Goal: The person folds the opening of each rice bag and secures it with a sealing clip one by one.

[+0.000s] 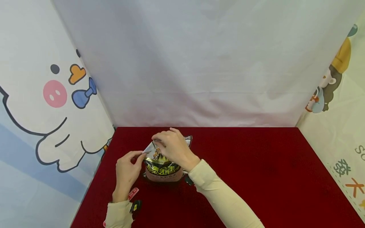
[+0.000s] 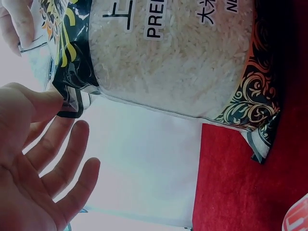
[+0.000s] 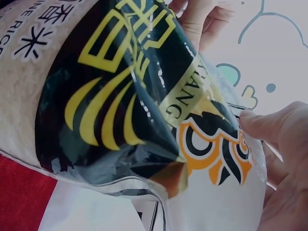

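Note:
A bag of rice (image 1: 162,171) stands upright on the red tabletop, its front black and pink with yellow lettering. White grains show through its clear window (image 2: 163,62) in the left wrist view. At the bag's upper left edge, my left hand (image 1: 127,171) pinches the film between thumb and index finger; its other fingers spread loosely. My right hand (image 1: 174,148) reaches across the top and pinches the upper edge, with the thumb on the near side in the right wrist view. Part of the top edge is hidden behind the right hand.
A pink-red piece with white marks (image 1: 133,193) lies beside the left wrist. Near it is a small black object with a yellow mark (image 1: 136,206). White cloth (image 1: 205,63) hangs behind the red tabletop (image 1: 242,177), and printed cartoon cloths flank it.

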`<state>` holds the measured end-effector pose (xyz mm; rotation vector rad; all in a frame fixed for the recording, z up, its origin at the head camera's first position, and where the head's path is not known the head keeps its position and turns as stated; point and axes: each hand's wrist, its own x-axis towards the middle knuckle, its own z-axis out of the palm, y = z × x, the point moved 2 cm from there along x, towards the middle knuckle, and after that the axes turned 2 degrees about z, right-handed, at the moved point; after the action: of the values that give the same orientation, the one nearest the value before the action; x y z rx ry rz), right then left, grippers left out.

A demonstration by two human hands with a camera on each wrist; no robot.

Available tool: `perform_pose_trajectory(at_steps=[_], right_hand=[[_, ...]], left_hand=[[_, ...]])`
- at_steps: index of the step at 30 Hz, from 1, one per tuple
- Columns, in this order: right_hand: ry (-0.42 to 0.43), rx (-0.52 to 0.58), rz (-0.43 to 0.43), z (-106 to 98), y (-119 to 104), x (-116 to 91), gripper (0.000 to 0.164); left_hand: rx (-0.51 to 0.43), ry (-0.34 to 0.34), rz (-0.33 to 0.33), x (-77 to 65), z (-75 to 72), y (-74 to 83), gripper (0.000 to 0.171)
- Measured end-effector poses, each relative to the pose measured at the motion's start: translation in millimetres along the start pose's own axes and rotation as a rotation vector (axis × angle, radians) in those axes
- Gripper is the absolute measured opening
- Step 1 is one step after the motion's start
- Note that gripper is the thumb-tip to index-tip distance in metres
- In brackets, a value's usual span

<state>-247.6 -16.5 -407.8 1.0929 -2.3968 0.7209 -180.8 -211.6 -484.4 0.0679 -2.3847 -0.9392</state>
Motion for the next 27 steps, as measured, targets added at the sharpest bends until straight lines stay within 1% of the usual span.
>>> perform_pose_trajectory(at_steps=[8, 12, 19, 23, 27], right_hand=[[0.008, 0.014, -0.014, 1, 2, 1, 0.014], [0.006, 0.019, -0.015, 1, 4, 1, 0.014], [0.0, 0.024, -0.022, 3, 6, 0, 0.015], [0.003, 0.027, -0.021, 3, 6, -1, 0.014], [0.012, 0.04, -0.024, 2, 8, -1, 0.014]], left_hand=[[-0.003, 0.005, -0.001, -1.5, 1.7, -2.5, 0.013], [-0.002, 0.009, 0.003, -2.5, 1.7, -3.7, 0.011], [0.014, 0.012, 0.044, -3.9, 1.9, -5.5, 0.012], [0.0, 0.005, 0.015, -4.7, 2.4, -7.4, 0.013], [0.0, 0.013, -0.02, -6.0, 1.9, -10.4, 0.013]])
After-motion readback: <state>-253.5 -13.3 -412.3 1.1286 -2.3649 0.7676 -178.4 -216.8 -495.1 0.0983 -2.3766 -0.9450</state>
